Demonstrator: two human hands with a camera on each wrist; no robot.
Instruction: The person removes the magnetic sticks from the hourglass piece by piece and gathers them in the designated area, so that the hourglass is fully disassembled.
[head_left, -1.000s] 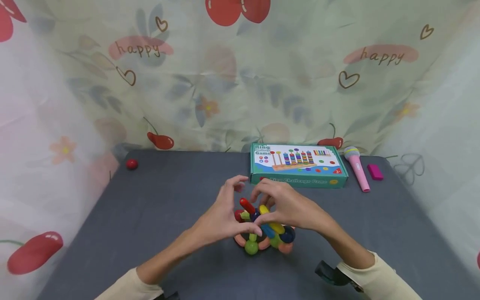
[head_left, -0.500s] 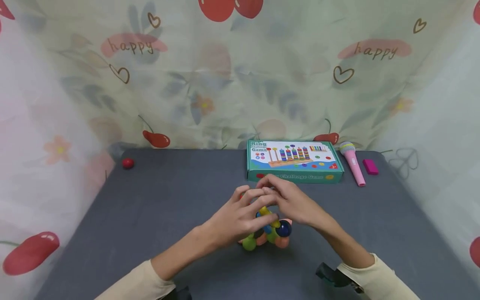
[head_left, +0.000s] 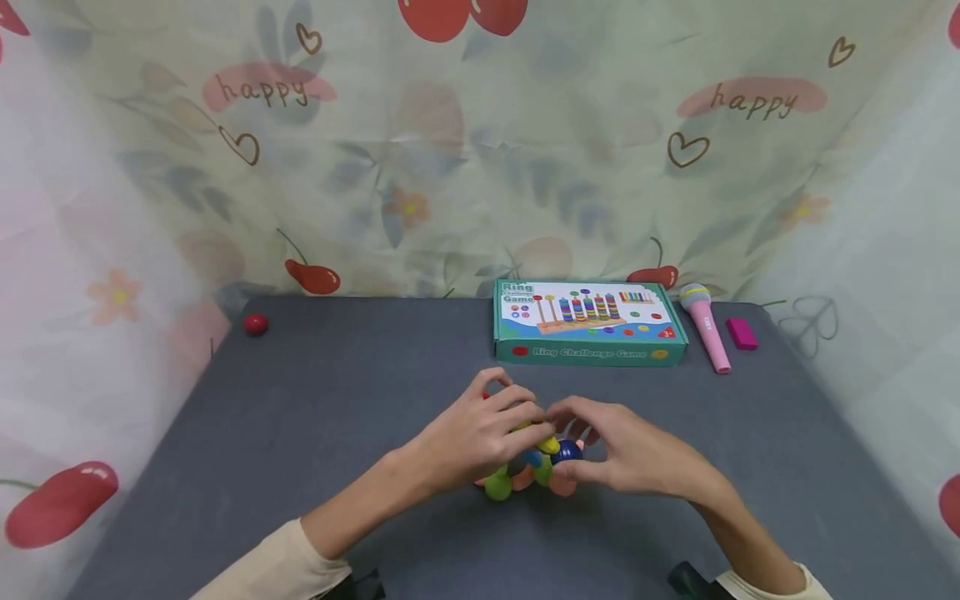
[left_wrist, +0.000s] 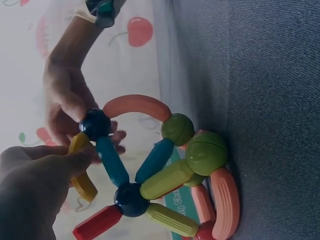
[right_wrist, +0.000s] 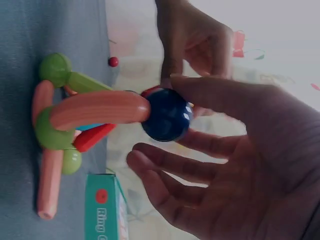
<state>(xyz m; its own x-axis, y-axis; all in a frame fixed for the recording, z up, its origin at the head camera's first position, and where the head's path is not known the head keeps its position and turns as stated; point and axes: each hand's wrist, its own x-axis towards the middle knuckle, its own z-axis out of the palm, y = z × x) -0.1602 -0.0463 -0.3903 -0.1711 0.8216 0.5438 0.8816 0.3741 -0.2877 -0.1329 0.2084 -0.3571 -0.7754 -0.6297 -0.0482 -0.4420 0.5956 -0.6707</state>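
A toy structure of colourful balls and rods stands on the table, partly covered by both hands in the head view. My left hand (head_left: 476,437) pinches a curved yellow rod (left_wrist: 86,188), which touches a dark blue ball (right_wrist: 167,115). With thumb and index finger, my right hand (head_left: 648,454) holds that ball. A salmon curved rod (left_wrist: 137,102) and a blue rod (left_wrist: 112,162) join it. Lower down are another dark blue ball (left_wrist: 131,200), a red rod (left_wrist: 97,221) pointing outward, and green balls (left_wrist: 206,153) on a salmon base (left_wrist: 226,202).
Behind the hands lies a green Ring Challenge Game box (head_left: 592,354). A pink toy microphone (head_left: 707,332) and a magenta block (head_left: 742,333) are to its right. A red ball (head_left: 256,324) sits at the table's (head_left: 337,375) far left corner. Patterned cloth (head_left: 450,167) surrounds the table.
The left hand has moved right over the structure, onto the yellow rod. My right hand has left the top and come down and right to the dark blue ball. The view shifted slightly.
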